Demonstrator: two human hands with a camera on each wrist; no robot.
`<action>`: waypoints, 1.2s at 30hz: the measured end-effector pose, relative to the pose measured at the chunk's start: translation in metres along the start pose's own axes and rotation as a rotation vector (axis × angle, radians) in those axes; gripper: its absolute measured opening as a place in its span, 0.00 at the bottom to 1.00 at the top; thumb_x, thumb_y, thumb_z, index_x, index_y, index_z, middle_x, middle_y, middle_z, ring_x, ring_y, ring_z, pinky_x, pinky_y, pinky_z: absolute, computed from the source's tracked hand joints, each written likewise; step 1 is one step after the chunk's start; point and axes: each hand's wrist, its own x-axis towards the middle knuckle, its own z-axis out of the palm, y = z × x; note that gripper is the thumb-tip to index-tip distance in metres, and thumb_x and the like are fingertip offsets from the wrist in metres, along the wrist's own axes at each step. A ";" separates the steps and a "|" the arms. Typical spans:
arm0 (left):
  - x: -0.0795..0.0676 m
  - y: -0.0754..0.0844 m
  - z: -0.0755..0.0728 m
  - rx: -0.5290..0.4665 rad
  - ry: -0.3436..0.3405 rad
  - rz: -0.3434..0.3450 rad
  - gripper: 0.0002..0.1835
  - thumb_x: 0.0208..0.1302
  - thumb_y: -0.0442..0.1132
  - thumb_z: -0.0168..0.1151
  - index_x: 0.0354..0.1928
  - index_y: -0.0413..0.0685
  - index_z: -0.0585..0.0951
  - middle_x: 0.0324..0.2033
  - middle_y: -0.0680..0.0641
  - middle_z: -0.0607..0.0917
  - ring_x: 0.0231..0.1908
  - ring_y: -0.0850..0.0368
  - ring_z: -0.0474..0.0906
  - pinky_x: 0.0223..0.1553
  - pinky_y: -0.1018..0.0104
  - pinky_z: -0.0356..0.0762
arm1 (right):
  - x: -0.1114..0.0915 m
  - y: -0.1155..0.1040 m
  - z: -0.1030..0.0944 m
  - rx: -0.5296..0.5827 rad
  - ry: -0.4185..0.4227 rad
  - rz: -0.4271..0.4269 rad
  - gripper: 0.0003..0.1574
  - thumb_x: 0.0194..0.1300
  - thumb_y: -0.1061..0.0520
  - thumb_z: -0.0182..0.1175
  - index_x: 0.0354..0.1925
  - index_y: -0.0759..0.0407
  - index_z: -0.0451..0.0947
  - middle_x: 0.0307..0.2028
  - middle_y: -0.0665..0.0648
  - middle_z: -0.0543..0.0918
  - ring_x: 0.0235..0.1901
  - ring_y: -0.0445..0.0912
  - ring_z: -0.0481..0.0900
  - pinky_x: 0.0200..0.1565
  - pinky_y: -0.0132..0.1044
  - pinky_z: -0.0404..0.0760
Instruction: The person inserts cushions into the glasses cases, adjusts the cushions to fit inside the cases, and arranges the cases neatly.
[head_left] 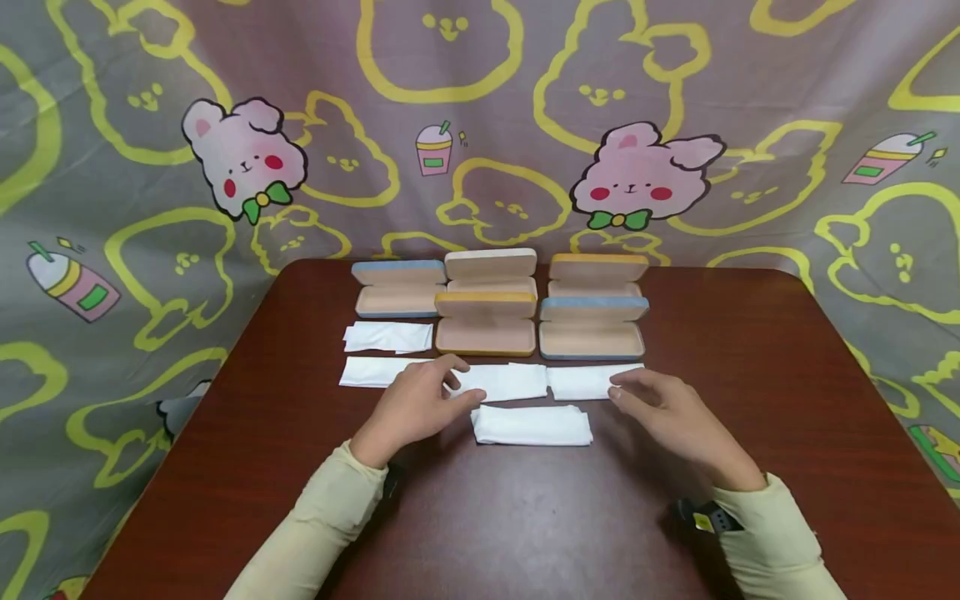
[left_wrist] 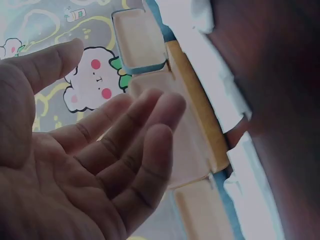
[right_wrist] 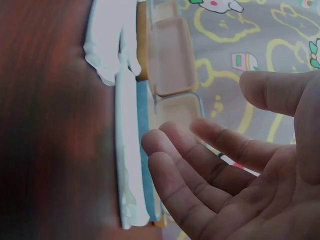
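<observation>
My left hand hovers over the left side of the folded white cloths, its fingers loosely bent with nothing in them. One cloth lies partly behind its fingertips, and another is partly covered by the hand. Off to the right, my right hand has its fingertips by the right end of a third folded cloth; its palm is bare in the right wrist view. Between the hands, nearest to me, lies a thicker folded cloth. One more cloth sits at the back left.
Behind the cloths, several glasses cases stand with lids up: a blue case at left, a cream case, a yellow case, then a front yellow case and front blue case. A patterned curtain hangs behind the brown table.
</observation>
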 end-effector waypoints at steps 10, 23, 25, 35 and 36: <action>-0.001 -0.007 0.016 -0.128 -0.137 -0.022 0.20 0.64 0.50 0.70 0.48 0.42 0.84 0.25 0.57 0.83 0.23 0.64 0.78 0.32 0.60 0.78 | 0.003 -0.002 0.015 -0.004 -0.073 0.010 0.22 0.73 0.44 0.60 0.52 0.60 0.83 0.34 0.50 0.85 0.37 0.44 0.81 0.42 0.44 0.77; -0.003 -0.008 0.032 0.003 -0.190 0.024 0.15 0.58 0.47 0.75 0.37 0.44 0.84 0.21 0.59 0.80 0.25 0.64 0.76 0.34 0.62 0.76 | 0.011 0.004 0.036 -0.087 -0.088 -0.026 0.13 0.69 0.50 0.65 0.44 0.57 0.85 0.24 0.48 0.80 0.25 0.42 0.76 0.33 0.41 0.75; -0.002 -0.007 0.033 0.024 -0.172 0.022 0.14 0.59 0.47 0.75 0.36 0.44 0.84 0.22 0.58 0.80 0.26 0.63 0.76 0.35 0.61 0.76 | 0.012 0.004 0.039 -0.099 -0.089 -0.043 0.12 0.69 0.51 0.65 0.44 0.59 0.84 0.21 0.47 0.79 0.21 0.41 0.76 0.30 0.40 0.74; 0.001 -0.008 0.039 0.099 -0.110 0.029 0.13 0.56 0.44 0.75 0.30 0.43 0.83 0.24 0.51 0.82 0.26 0.56 0.76 0.34 0.59 0.76 | 0.015 -0.001 0.050 -0.205 -0.021 -0.092 0.07 0.63 0.57 0.69 0.38 0.60 0.84 0.22 0.46 0.78 0.23 0.40 0.73 0.30 0.40 0.75; 0.001 -0.008 0.039 0.104 -0.114 0.025 0.13 0.55 0.44 0.76 0.29 0.44 0.82 0.24 0.52 0.81 0.26 0.56 0.75 0.34 0.59 0.76 | 0.016 -0.001 0.051 -0.215 -0.020 -0.089 0.07 0.62 0.58 0.70 0.37 0.60 0.83 0.22 0.46 0.78 0.23 0.40 0.73 0.30 0.39 0.75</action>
